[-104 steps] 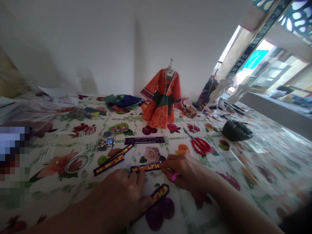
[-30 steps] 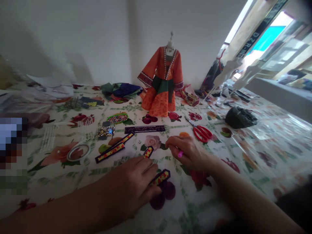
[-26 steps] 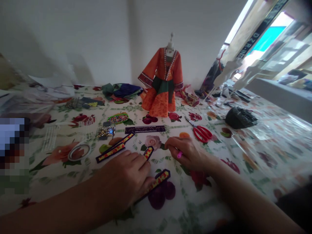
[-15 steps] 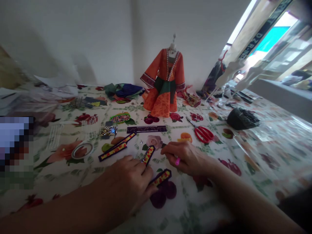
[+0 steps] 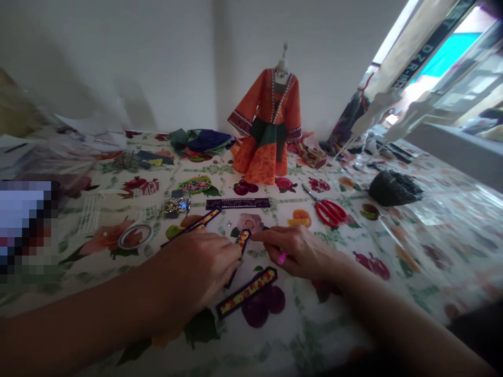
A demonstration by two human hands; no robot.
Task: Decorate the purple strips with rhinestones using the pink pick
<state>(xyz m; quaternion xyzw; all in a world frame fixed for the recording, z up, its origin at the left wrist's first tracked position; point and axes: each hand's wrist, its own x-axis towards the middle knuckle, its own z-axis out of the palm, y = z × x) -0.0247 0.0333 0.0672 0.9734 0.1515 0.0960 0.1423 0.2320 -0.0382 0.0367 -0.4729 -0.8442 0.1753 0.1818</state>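
Note:
My left hand point(image 5: 196, 267) pinches the near end of a short dark-edged strip with a yellow and red pattern point(image 5: 243, 238), which points away from me. My right hand point(image 5: 301, 251) is closed on a small pink tool point(image 5: 282, 257), and its fingertips reach the far end of that strip. A second patterned strip point(image 5: 247, 290) lies free on the flowered tablecloth point(image 5: 314, 324) just below both hands. A third, longer one point(image 5: 202, 220) is partly hidden behind my left hand.
Beyond the hands lie a purple strip with rhinestones point(image 5: 238, 203), red scissors point(image 5: 330, 211), a tape roll point(image 5: 135, 235), a sequin patch point(image 5: 176, 205) and a bead packet point(image 5: 194, 185). An orange doll dress on a small mannequin point(image 5: 269, 131) stands by the wall beside folded fabrics point(image 5: 200, 142). A black bundle point(image 5: 395, 188) sits right.
The short strip turned from lying crosswise to pointing away from me. My left hand slid off the lower strip, which now lies uncovered, and took the short strip's near end.

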